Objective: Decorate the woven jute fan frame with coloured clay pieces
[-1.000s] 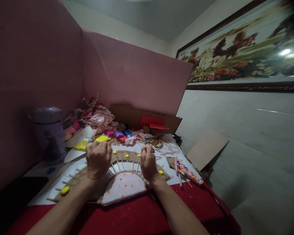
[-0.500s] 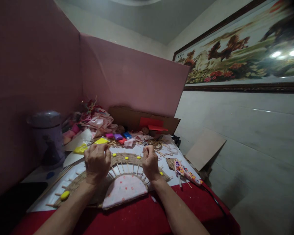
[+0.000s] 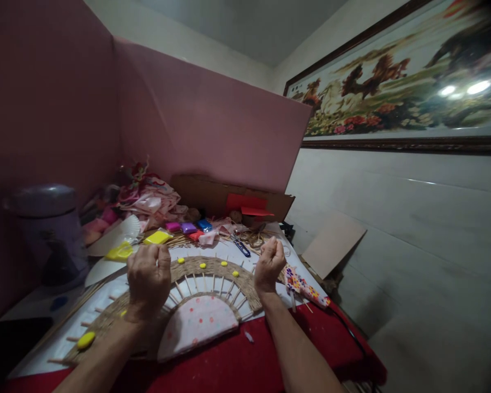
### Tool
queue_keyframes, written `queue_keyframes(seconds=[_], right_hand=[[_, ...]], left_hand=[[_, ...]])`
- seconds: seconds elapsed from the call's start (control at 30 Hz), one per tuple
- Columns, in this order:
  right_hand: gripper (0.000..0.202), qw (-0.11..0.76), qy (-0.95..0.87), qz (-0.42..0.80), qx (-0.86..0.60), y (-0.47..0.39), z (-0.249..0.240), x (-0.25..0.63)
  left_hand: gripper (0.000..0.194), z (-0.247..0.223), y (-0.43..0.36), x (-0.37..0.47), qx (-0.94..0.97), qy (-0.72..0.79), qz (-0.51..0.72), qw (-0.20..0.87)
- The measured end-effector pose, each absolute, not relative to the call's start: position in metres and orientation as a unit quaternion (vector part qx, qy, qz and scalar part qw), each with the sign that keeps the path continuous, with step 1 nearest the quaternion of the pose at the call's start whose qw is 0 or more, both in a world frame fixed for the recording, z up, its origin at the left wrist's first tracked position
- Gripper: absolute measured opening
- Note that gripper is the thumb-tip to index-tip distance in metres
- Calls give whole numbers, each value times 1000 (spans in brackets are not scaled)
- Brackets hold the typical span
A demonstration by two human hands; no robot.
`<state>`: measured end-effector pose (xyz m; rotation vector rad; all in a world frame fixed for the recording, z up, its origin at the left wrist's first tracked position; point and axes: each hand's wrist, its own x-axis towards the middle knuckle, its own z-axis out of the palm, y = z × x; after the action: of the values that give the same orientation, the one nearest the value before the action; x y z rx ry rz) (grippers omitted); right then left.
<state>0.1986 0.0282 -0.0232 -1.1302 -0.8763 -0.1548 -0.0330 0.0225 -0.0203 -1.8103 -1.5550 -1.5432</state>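
A fan-shaped piece (image 3: 198, 284) lies on white paper, with a woven twine arch over thin wooden sticks. Its half-round centre (image 3: 202, 322) is covered in pale cloth with reddish spots. Several yellow clay dots (image 3: 203, 266) sit along the arch, with a larger yellow one (image 3: 85, 340) near its left end. My left hand (image 3: 149, 279) is closed above the arch's left part. My right hand (image 3: 269, 265) is closed above and beside its right part, thumb and fingers pressed together. Whatever either hand holds is hidden by the fingers.
Clay packets (image 3: 157, 236) lie behind the fan near blue-handled snips (image 3: 242, 248). A flower-patterned tool (image 3: 305, 286) with a black cord lies at right. A large cup (image 3: 47, 234) stands left. Crumpled pink cloth (image 3: 151, 202) and cardboard (image 3: 200, 191) are at the back.
My hands have moved farther apart, the right one shifting right and slightly up. Another yellow dot and the snips show more clearly between them. The view has shifted slightly.
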Motion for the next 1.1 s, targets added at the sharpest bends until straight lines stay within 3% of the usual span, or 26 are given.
queue_keyframes(seconds=[0.13, 0.43, 0.77, 0.9, 1.1], right_hand=[[32, 782, -358, -74, -505, 31, -18, 209], [21, 784, -353, -109, -498, 33, -15, 219], [22, 828, -299, -87, -467, 35, -6, 237], [31, 784, -359, -95, -497, 34, -16, 228], [33, 627, -536, -176, -537, 25, -35, 199]], left_hand=[[31, -20, 10, -25, -699, -450, -543, 119], [12, -26, -4, -7, -790, -324, -513, 86], [19, -25, -31, 14, -860, -247, -445, 32], [19, -33, -50, 30, -906, -153, -392, 48], [12, -46, -64, 43, -934, -101, -333, 83]])
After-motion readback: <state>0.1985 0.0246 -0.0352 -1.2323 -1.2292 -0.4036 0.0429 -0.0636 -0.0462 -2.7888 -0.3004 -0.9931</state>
